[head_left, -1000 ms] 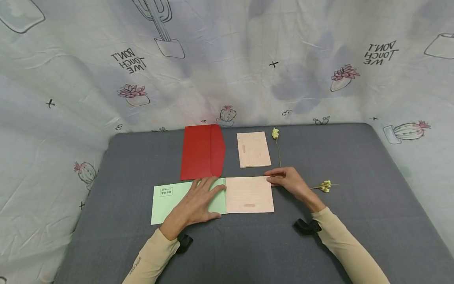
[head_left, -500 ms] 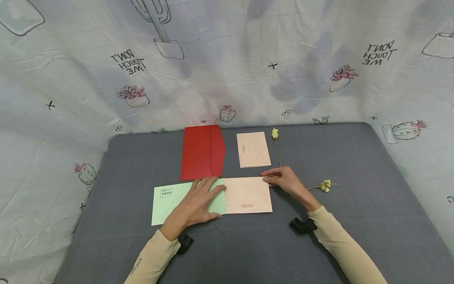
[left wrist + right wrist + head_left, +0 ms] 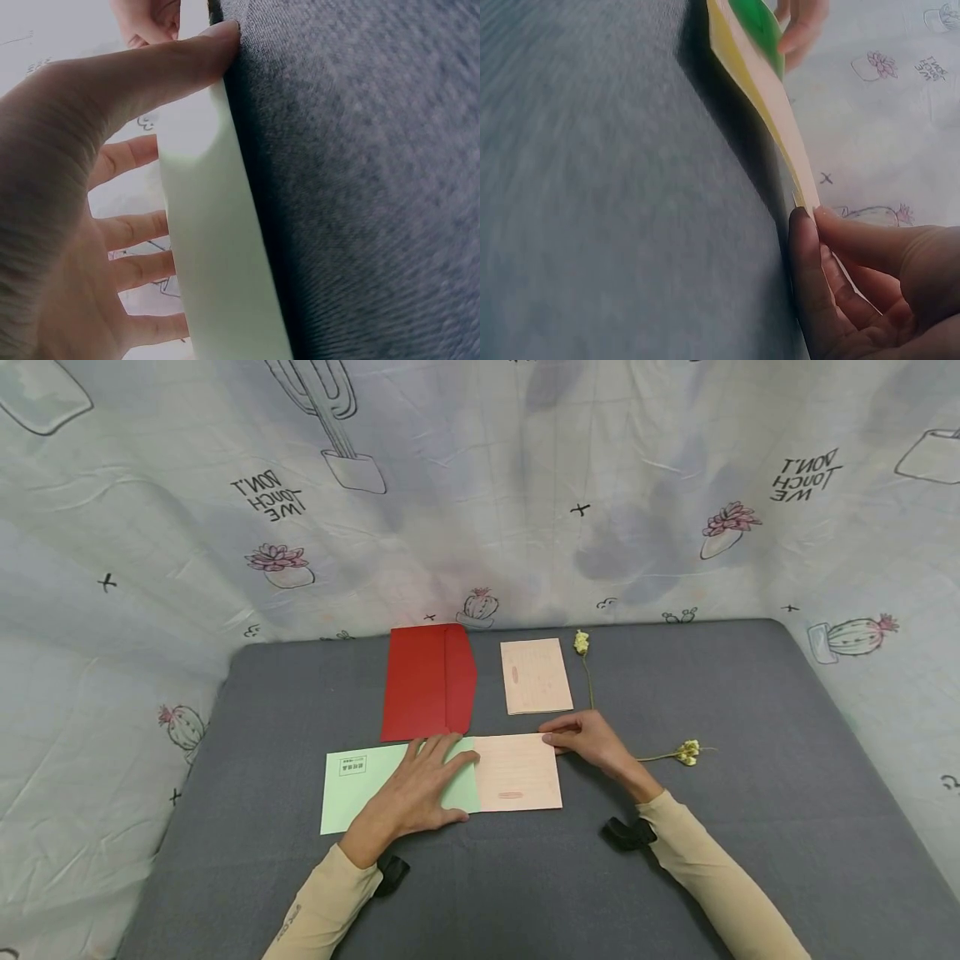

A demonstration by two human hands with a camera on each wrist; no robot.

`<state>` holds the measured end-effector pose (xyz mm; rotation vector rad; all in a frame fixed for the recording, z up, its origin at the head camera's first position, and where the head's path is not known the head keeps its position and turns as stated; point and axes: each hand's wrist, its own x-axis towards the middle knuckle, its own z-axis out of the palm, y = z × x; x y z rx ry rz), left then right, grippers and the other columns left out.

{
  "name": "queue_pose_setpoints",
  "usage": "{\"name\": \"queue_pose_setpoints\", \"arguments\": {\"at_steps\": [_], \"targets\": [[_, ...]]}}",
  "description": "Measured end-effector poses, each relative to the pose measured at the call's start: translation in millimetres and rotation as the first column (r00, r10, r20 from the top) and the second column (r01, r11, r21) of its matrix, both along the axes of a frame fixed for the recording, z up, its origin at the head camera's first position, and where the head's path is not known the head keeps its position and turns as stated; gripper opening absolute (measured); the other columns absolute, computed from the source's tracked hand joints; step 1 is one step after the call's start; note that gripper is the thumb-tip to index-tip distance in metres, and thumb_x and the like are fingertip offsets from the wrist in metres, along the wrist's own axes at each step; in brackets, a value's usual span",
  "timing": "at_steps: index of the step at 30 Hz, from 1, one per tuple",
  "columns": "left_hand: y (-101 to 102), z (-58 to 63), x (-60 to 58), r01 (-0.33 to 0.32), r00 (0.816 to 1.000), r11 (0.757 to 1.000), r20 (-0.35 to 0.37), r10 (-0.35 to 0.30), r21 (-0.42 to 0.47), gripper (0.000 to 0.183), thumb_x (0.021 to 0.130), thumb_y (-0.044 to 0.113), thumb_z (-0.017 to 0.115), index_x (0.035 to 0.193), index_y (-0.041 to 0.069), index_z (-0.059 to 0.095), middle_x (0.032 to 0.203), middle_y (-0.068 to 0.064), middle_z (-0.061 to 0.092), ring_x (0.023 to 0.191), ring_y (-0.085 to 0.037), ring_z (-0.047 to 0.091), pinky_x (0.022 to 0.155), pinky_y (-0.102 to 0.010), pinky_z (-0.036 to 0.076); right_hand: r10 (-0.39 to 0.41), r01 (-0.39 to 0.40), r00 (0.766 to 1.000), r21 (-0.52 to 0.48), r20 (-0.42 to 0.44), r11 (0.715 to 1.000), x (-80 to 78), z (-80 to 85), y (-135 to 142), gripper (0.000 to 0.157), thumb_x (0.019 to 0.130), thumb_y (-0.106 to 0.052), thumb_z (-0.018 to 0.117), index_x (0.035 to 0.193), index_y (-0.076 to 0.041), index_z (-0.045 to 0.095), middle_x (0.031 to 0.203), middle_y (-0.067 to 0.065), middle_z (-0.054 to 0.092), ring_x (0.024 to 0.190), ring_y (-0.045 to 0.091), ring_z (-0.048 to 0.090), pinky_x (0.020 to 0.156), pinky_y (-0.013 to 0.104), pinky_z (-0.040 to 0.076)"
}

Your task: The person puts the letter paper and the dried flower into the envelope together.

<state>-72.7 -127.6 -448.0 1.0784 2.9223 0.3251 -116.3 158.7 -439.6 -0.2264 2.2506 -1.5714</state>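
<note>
At green paper envelope (image 3: 348, 795) under spread left fingers (image 3: 455, 766), likely mid-insertion, pinching pale-pink paper card (image 3: 517, 772) in right fingers (image 3: 567, 722); next, push straight.

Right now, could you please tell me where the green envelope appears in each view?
Head: green envelope left of centre, partly beneath the left hand.
Left wrist: green envelope as a pale strip, running down the middle to the bottom edge.
Right wrist: green envelope at the top, right of centre.
Shared landmark: the left hand.
</note>
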Motion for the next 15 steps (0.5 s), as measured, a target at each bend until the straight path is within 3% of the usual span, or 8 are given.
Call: {"name": "queue_pose_setpoints", "arguments": {"at_steps": [5,12,15], "targets": [[0,-0.8,-0.6,0.001,1.000,1.000,-0.008,-0.001,0.004,0.078,0.059,0.053,0.076,0.126,0.025,0.046,0.133,-0.008,0.039,0.121,-0.023,0.035,0.099,-0.047,0.027,-0.007,0.008,1.000,-0.047,0.029,0.999,2.6,6.9,-9,0.028,0.086,-0.003,0.058,0.110,0.011,0.058,0.103,0.027,0.061,0.089,0.037,0.061,0.073,0.040,0.051],[0,-1.9,-1.2,0.004,1.000,1.000,-0.008,-0.004,0.005,0.078,0.059,0.053,0.076,0.125,0.025,0.046,0.132,-0.008,0.039,0.121,-0.023,0.035,0.099,-0.046,0.027,-0.071,0.087,0.986,-0.099,0.153,0.991,1.8,-14.2,-4,0.036,0.092,-0.017,0.052,0.121,0.004,0.053,0.116,0.023,0.056,0.097,0.027,0.061,0.078,0.032,0.051],[0,-2.0,-1.6,0.004,1.000,1.000,-0.008,-0.004,0.007,0.079,0.059,0.053,0.076,0.126,0.025,0.046,0.133,-0.008,0.039,0.121,-0.023,0.035,0.098,-0.046,0.027,-0.066,0.091,0.977,-0.117,0.202,0.989,7.2,-12.8,0,0.039,0.093,-0.018,0.050,0.124,0.005,0.049,0.117,0.024,0.055,0.097,0.026,0.061,0.079,0.032,0.051]]}}
